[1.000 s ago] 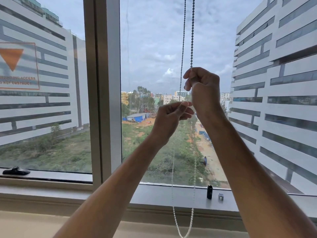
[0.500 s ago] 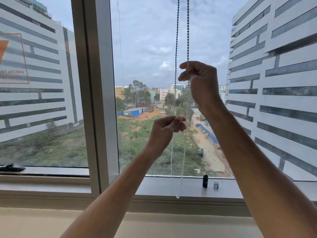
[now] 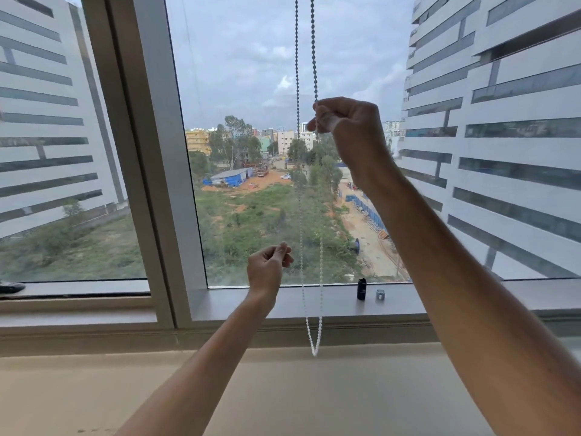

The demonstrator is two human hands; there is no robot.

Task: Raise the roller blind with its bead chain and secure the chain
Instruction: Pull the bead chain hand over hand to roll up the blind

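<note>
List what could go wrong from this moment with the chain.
1. Only the right hand grips the bead chain; the left hand sits beside the strands, apparently off them, so a slip could let the blind run.
2. The hanging loop may swing into the small black bottle on the sill.

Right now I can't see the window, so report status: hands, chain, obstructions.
Right hand gripping the bead chain's right strand, high. Left hand low, beside left strand, grip unclear. Loop hangs free, unsecured. Nothing blocking.
</note>
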